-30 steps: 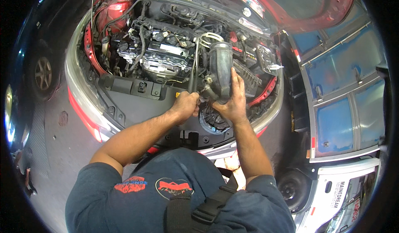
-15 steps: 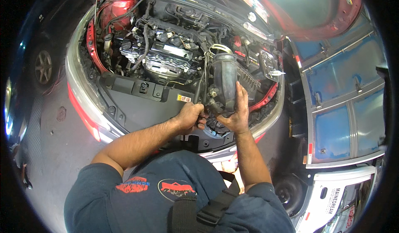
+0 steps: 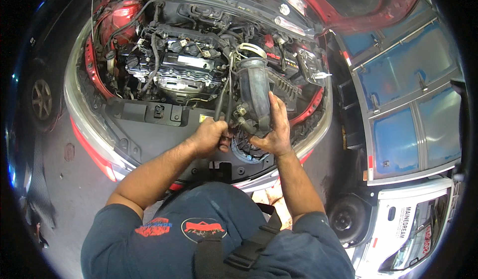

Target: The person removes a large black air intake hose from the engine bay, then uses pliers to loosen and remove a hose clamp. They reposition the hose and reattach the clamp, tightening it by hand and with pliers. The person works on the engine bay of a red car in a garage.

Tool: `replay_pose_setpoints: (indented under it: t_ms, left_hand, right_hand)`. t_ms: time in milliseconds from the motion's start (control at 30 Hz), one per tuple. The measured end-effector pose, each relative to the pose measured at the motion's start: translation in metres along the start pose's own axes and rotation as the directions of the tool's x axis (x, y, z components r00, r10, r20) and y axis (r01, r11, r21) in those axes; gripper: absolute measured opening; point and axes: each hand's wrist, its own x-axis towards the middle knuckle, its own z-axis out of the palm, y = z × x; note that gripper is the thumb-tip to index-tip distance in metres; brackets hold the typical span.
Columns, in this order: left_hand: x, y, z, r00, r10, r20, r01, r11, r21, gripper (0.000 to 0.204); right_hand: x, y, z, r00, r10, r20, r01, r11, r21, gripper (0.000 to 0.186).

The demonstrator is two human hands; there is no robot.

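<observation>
My left hand (image 3: 211, 136) is closed around the dark handles of long-nose pliers (image 3: 222, 104), whose thin jaws point away toward the engine. Beside them, my right hand (image 3: 277, 128) grips the near end of a thick, dark rubber air intake hose (image 3: 255, 87), thumb on one side and fingers along the other. A pale ring-shaped clamp (image 3: 251, 48) sits at the hose's far end, close to the pliers' tips. Whether the jaws touch anything is too small to tell. Below my hands lies a round part with a blue rim (image 3: 249, 158), partly covered.
The engine (image 3: 186, 67) fills the bay to the left, behind a black front cover (image 3: 149, 134). A battery (image 3: 284, 60) and a ribbed black box (image 3: 285, 91) lie right of the hose. A raised red hood (image 3: 358, 22) hangs beyond; a white vehicle (image 3: 393, 224) stands at right.
The whole view has shifted, so the car and both hands appear farther left. Both hands keep their grips on the pliers and the hose.
</observation>
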Motion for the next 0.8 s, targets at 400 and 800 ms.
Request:
replay_pose_setpoints:
  t_ms: [400,800]
  left_hand:
    - [-0.013,0.025,-0.011,0.999,0.001,-0.035,0.003,0.993,0.114,0.021]
    - [-0.007,0.029,0.009,0.993,0.031,-0.118,-0.013,0.989,0.151,0.016]
  right_hand:
    - [0.015,0.002,-0.001,0.998,0.037,0.041,-0.038,0.999,0.026,0.12]
    - [0.025,0.0,-0.008,0.995,0.089,0.05,-0.093,0.993,0.067,0.118]
